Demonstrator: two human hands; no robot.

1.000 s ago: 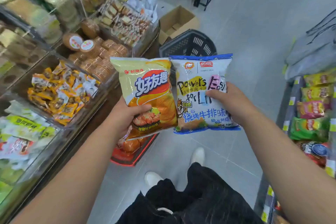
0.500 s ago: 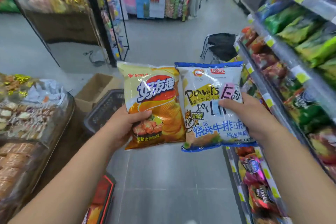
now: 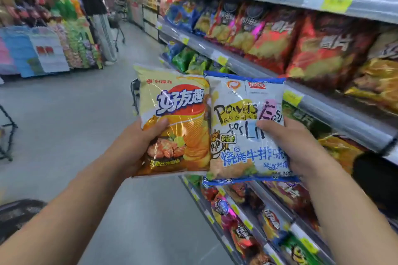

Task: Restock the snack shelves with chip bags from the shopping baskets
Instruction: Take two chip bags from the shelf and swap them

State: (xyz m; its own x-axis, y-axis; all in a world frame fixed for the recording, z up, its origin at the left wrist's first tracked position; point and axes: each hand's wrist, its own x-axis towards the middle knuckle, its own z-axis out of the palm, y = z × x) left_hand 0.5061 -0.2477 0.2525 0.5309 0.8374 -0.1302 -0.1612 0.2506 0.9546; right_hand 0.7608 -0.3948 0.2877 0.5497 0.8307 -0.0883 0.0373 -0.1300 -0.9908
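Two chip bags are in hand, one per hand, and neither is on a shelf yet. The left hand [image 3: 133, 144] grips the yellow chip bag [image 3: 178, 118] at its lower left corner, thumb curled across the front. The right hand [image 3: 295, 146] grips the white-and-blue chip bag [image 3: 243, 135] at its right edge, thumb pressed on the printed face. Both bags stand upright with their fronts to the camera, side by side, their inner edges touching. They are held above the grey aisle floor [image 3: 64, 118], just in front of the snack shelves [image 3: 336, 114] on the right.

Three shelf rails show on that side, one above the other, each carrying yellow price tags [image 3: 290, 98]. The tier between the top and middle rails is packed with standing bags: blue bags [image 3: 181, 15] at the far end, then dark bags with yellow chips printed on them [image 3: 239, 26], then red bags [image 3: 318, 49], then orange-gold bags [image 3: 377, 84] nearest the camera. Motion blur prevents an exact count. Under the middle rail sit green bags [image 3: 189, 60], partly hidden behind the held pair. The lowest tier holds red and purple bags [image 3: 237, 230], also blurred.

Across the aisle on the left, a display [image 3: 71, 45] hangs full of colourful packets. A dark shape [image 3: 19, 215] at the lower left edge is too blurred to name.
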